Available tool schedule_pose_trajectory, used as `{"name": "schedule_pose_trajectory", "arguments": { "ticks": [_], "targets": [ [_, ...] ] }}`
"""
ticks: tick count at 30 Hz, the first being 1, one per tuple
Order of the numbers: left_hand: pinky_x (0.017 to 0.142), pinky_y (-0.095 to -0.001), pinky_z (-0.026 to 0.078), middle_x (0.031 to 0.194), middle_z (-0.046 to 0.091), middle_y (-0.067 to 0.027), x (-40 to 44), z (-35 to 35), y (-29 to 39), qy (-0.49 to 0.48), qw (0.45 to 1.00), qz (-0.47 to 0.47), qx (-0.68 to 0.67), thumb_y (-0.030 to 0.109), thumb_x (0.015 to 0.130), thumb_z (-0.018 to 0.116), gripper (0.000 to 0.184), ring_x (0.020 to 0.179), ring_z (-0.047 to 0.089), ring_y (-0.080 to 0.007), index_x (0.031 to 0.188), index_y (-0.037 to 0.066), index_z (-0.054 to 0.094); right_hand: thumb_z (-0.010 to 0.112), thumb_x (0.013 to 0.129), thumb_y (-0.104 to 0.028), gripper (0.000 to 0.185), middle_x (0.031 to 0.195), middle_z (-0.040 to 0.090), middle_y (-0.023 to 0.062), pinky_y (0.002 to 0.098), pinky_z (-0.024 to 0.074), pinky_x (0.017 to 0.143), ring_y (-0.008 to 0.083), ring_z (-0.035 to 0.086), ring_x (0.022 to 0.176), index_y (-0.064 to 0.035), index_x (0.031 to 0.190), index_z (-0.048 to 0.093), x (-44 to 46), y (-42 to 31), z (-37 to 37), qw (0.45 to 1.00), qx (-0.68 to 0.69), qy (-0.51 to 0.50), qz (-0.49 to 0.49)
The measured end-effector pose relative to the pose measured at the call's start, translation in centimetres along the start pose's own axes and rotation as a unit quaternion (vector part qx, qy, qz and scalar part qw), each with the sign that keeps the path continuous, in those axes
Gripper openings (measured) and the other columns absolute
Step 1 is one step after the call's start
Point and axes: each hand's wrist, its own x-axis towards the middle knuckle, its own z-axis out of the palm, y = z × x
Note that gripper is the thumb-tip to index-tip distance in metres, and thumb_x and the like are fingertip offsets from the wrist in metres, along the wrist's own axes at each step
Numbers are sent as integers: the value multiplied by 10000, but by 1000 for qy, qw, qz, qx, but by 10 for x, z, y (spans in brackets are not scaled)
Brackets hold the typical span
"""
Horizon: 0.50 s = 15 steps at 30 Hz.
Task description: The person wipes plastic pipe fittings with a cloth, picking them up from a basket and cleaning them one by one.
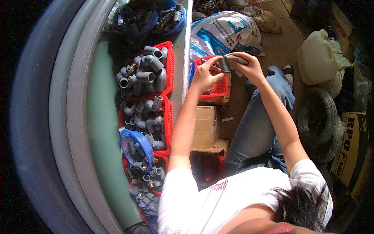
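Note:
My left hand (205, 75) holds a dark grey pipe fitting (224, 65) between thumb and fingers, above a small red basket (219, 89). Close against the fitting's right side, my right hand (249, 68) grips a grey cloth (238, 58), which is folded under the fingers. More grey fittings show inside the small basket, partly hidden by my left hand. To the left, larger red baskets (170, 70) stand in a row, filled with grey elbows and couplings (145, 77), some with brass inserts.
A blue basket (147, 145) of fittings rests on the red ones. Cardboard boxes (204, 126) stand below the small basket. A white printed sack (226, 33) lies beyond. At right are a plastic jug (317, 57), a wire coil (317, 116) and a yellow-black box (348, 150).

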Motion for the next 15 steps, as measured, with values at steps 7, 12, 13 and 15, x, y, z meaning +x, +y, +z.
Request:
{"name": "schedule_pose_trajectory", "arguments": {
  "ticks": [7,12,13,15],
  "targets": [
    [807,-344,566,1087,717,-135,0,-9,12,-21,997,-64,44,231,748,824,596,914,734,-230,1285,97,602,730,860,-40,285,1029,694,38,252,504,846,105,632,957,-30,1142,692,-8,-5,3,999,-12,-45,-19],
    [816,-331,562,1108,718,-119,2,3,-1,-27,999,-28,-34,255,741,845,610,923,721,-193,1282,93,614,689,850,-22,315,1037,710,47,259,518,843,110,643,963,-28,1166,687,0,4,-2,1000,-10,4,2],
    [815,-332,563,1097,719,-120,3,1,-4,-11,999,-46,-28,255,742,847,611,925,720,-195,1280,88,610,680,851,-21,318,1040,710,46,257,517,846,110,643,964,-29,1170,687,0,5,-4,1000,-8,-13,8],
    [815,-334,565,1075,721,-121,4,-4,-4,23,996,-82,-17,254,744,850,615,930,718,-199,1278,78,601,700,866,-58,319,1061,703,41,253,515,853,97,635,958,-19,1182,683,-3,3,-5,999,11,-52,6]
  ]
}}
